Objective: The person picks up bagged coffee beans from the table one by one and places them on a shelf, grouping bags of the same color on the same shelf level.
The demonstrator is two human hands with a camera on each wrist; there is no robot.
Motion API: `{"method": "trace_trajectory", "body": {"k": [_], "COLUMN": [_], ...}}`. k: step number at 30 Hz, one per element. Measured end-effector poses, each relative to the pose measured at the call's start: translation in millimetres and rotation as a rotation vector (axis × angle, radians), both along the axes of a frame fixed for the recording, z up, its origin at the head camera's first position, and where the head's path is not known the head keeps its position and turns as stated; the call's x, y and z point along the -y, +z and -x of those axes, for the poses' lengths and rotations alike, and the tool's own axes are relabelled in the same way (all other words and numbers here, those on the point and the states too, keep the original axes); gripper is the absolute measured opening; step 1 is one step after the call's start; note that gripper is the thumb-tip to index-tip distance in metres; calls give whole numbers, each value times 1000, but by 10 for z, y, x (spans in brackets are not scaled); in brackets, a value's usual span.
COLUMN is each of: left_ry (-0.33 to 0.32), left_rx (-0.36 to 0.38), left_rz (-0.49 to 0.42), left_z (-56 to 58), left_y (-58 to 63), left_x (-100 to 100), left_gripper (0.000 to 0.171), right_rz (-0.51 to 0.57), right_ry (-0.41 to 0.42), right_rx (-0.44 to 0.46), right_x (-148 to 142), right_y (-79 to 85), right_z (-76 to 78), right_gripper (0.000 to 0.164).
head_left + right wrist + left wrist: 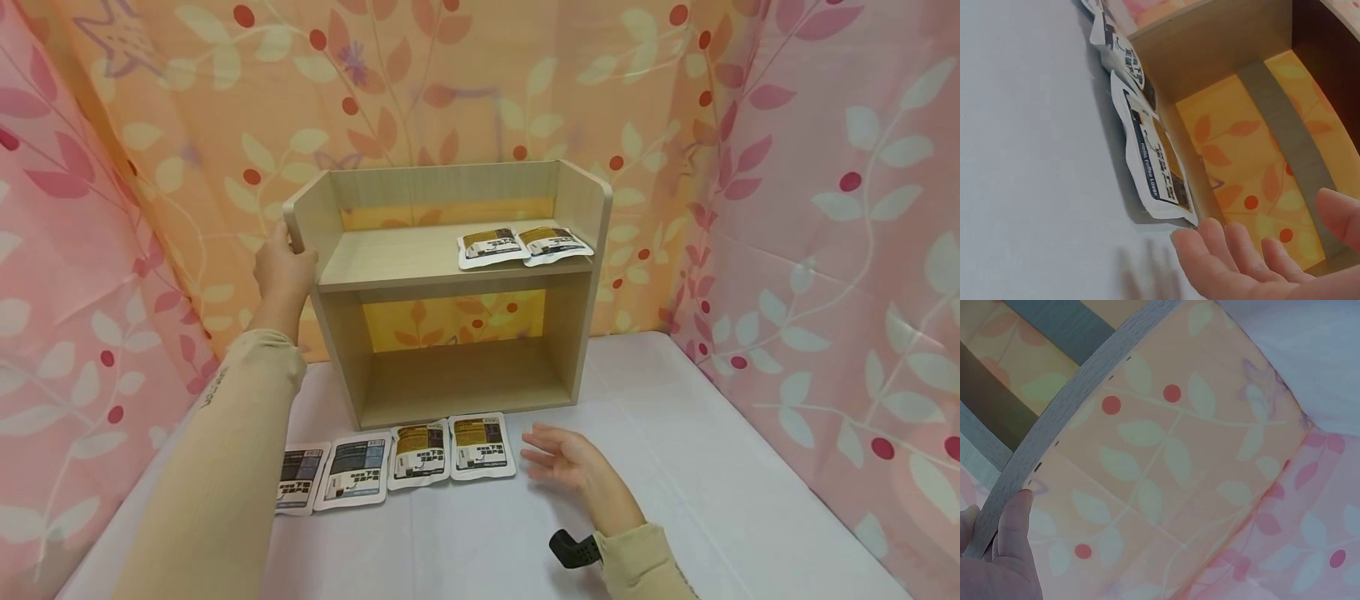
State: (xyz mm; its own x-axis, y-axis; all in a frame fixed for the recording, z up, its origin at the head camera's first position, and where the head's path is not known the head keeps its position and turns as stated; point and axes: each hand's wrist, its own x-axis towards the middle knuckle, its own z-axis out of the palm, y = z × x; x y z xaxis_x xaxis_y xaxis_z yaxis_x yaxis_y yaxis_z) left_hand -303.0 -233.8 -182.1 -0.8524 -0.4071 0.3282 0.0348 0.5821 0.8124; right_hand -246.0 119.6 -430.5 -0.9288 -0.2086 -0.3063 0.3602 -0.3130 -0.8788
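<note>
My left hand [285,265] grips the front edge of the left side panel of a light wooden shelf [457,282]. In the left wrist view the thumb and fingers [1015,525] lie on either side of that panel [1054,409]. A row of flat white-edged packets lies on the table before the shelf: two gold-labelled ones [482,446] [420,452] at the right, blue-grey ones [352,469] at the left. Beside the rightmost packet my right hand [566,460] is held with fingers spread, holding nothing; the right wrist view shows its fingertips near that packet's corner [1150,159].
Two more gold-labelled packets [491,247] [553,244] lie side by side on the upper board's right end. The white-covered table [675,500] runs up to flowered curtains at the back and sides. My left forearm overlaps the leftmost packet [300,479] in the head view.
</note>
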Motion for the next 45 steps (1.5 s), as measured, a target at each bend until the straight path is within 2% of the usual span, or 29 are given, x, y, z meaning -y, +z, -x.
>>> {"method": "trace_trajectory", "body": {"k": [10,15,26,33,39,45], "left_ry": [-1,0,2,-1,-2,0], "left_rx": [-2,-1,5,-3,-5,-4], "left_rz": [6,9,-1,-1,-3,-3], "left_z": [3,5,-23,-19,-4,-15], "left_y": [12,15,18,4,1,10], "left_x": [-5,-7,-19,-19,-16,-20], "left_gripper": [52,50,47,50,53,52], "right_rz": [-114,-129,-50,-24,55,108], "right_ry": [5,11,-55,-32,-33,-4], "right_rx": [53,71,129,109,143,195], "right_x": [33,57,169,207,287,371], "right_y": [-86,-106,-164,-183,-191,-185], "right_z": [-56,-79,-77,-55,24,91], "right_gripper": [51,51,41,31,18,21]}}
